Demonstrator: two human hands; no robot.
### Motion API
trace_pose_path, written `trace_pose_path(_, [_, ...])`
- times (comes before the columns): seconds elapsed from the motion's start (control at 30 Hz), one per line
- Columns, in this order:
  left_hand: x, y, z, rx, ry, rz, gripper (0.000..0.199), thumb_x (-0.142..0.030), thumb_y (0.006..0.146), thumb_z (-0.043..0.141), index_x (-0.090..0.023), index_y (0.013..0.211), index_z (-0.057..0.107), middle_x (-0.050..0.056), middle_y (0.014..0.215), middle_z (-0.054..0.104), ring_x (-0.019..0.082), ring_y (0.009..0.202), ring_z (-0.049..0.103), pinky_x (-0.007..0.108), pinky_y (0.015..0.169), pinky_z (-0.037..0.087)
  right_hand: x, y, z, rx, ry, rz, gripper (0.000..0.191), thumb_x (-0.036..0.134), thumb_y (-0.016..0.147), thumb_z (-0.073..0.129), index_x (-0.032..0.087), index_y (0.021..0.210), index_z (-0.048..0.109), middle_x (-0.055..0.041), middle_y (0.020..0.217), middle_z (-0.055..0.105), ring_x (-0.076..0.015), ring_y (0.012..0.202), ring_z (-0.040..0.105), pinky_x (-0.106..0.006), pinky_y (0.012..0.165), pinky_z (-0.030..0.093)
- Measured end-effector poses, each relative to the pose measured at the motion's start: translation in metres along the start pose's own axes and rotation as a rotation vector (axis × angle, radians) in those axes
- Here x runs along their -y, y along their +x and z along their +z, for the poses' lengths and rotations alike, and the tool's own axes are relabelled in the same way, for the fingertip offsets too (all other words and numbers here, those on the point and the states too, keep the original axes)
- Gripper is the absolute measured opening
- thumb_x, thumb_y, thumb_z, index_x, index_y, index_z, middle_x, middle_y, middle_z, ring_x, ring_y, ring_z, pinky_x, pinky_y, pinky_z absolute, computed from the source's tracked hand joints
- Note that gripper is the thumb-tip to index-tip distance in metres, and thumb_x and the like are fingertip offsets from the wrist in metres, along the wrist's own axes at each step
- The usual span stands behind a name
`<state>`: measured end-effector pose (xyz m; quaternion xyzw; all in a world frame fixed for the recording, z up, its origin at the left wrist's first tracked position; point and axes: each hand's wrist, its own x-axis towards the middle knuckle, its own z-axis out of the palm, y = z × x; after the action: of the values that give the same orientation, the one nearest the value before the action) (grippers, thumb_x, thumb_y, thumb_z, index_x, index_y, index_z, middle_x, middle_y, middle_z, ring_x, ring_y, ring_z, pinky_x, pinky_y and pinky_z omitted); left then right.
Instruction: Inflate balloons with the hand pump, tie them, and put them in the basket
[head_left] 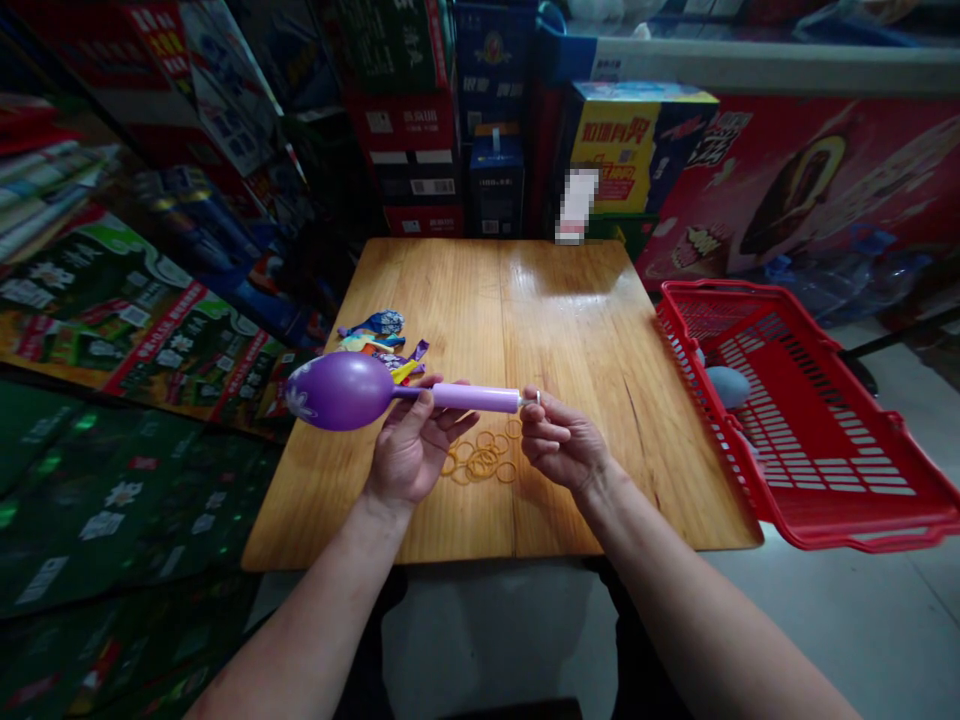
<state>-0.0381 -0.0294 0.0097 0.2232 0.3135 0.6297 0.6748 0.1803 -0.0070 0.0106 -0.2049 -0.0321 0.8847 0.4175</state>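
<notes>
A partly inflated purple balloon (345,390) with a pale flower print is fitted over the nozzle end of a lilac hand pump (480,398). My left hand (411,448) grips the balloon's neck where it meets the pump, thumb on top. At the pump's other end, my right hand (562,438) pinches the small handle, which sits close to the barrel. Below the pump, several yellow rubber bands (480,460) lie loose on the wooden table. Behind the balloon is a small pile of deflated balloons (382,332) in mixed colours.
The wooden table (570,330) has stacked cartons (412,130) behind it and green cases (112,500) along the left. To the right stands a red plastic basket (832,510) holding a grey-blue balloon (727,385). A yellow and blue box (637,140) stands beyond the table's far edge.
</notes>
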Motion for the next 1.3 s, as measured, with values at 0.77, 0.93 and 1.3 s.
trace_pose_path(0.77, [-0.023, 0.006, -0.012, -0.094, -0.035, 0.034, 0.025, -0.034, 0.092, 0.077, -0.024, 0.115, 0.074, 0.008, 0.115, 0.080, 0.026, 0.106, 0.076, 0.048, 0.094, 0.063, 0.002, -0.008, 0.002, 0.029, 0.027, -0.085, 0.012, 0.013, 0.103, 0.057, 0.016, 0.098, 0.068, 0.0035, 0.073, 0.068, 0.0008, 0.042, 0.035, -0.008, 0.043, 0.036])
trace_pose_path(0.93, [-0.004, -0.004, -0.004, -0.040, -0.007, -0.019, 0.027, -0.036, 0.093, 0.077, -0.026, 0.117, 0.073, 0.010, 0.118, 0.079, 0.026, 0.107, 0.076, 0.048, 0.098, 0.060, -0.024, 0.003, -0.002, 0.018, 0.091, -0.002, 0.010, 0.011, 0.102, 0.058, 0.015, 0.100, 0.067, 0.0013, 0.077, 0.070, 0.0010, 0.043, 0.038, -0.007, 0.043, 0.037])
trace_pose_path(1.3, [-0.020, 0.007, -0.013, -0.159, -0.054, 0.093, 0.023, -0.034, 0.092, 0.077, -0.023, 0.112, 0.075, 0.008, 0.111, 0.081, 0.023, 0.109, 0.076, 0.037, 0.093, 0.063, 0.008, -0.008, 0.001, 0.049, 0.002, -0.087, 0.017, 0.013, 0.105, 0.052, 0.015, 0.099, 0.068, 0.0045, 0.070, 0.065, 0.0015, 0.038, 0.028, -0.007, 0.039, 0.030])
